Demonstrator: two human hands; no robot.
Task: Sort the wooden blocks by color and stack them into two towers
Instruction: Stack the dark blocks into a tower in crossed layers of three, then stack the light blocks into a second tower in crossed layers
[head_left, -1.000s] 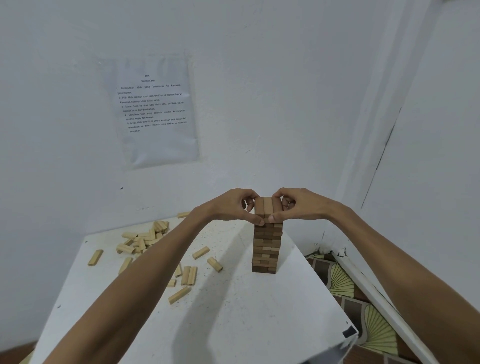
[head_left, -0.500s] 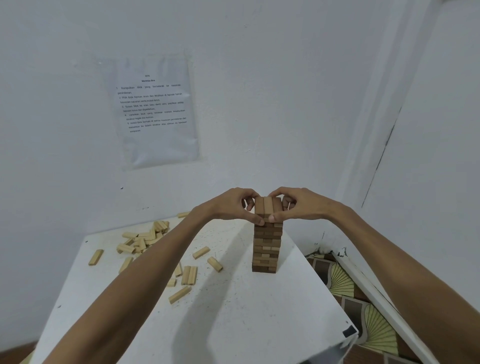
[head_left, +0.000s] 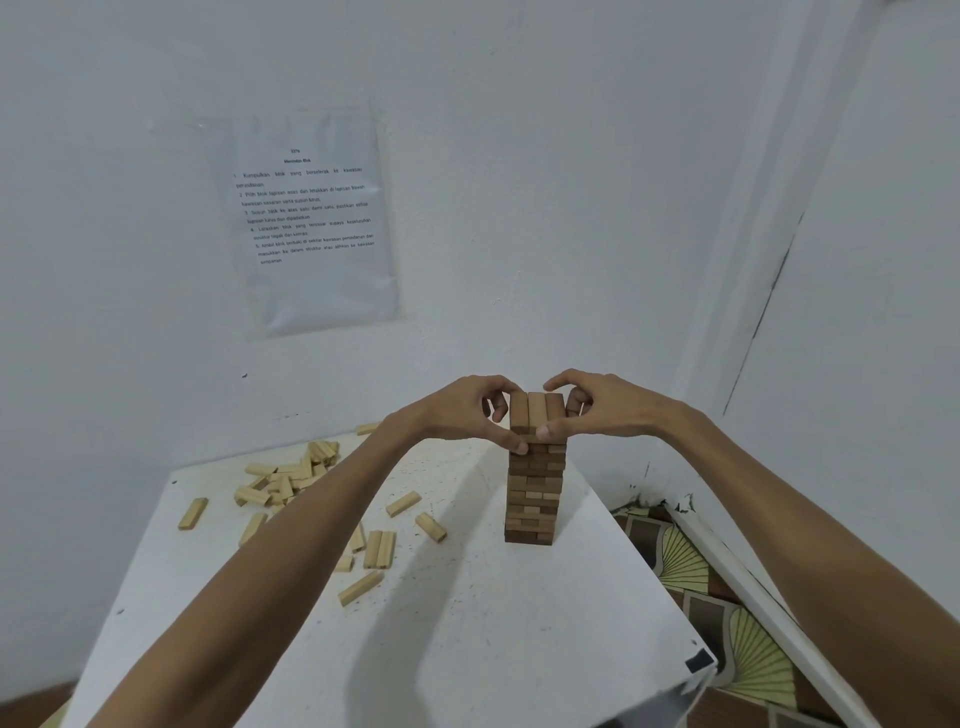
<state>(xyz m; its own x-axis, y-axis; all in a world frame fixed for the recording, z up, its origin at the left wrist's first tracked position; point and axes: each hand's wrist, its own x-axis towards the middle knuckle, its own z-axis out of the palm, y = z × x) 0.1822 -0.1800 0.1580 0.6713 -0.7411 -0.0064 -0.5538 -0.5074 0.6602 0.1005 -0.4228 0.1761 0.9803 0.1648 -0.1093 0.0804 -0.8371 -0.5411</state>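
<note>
A tall tower of dark brown wooden blocks (head_left: 535, 493) stands on the white table (head_left: 467, 649) toward its right side. Its top layer (head_left: 536, 411) is three blocks side by side. My left hand (head_left: 467, 413) pinches that layer from the left, thumb at its near end. My right hand (head_left: 597, 408) pinches it from the right, thumb on the near face and fingers curled behind. Several light-coloured blocks (head_left: 291, 480) lie in a loose heap at the table's back left, with more scattered ones (head_left: 379, 548) nearer the middle.
A printed sheet in a plastic sleeve (head_left: 311, 218) hangs on the white wall behind. The table sits in a room corner; its right edge (head_left: 675, 613) drops to a patterned floor (head_left: 727, 613) with a white baseboard.
Both hands stay on the tower's top layer; the fingers shifted only slightly around the blocks. The tower and the loose blocks have not moved.
</note>
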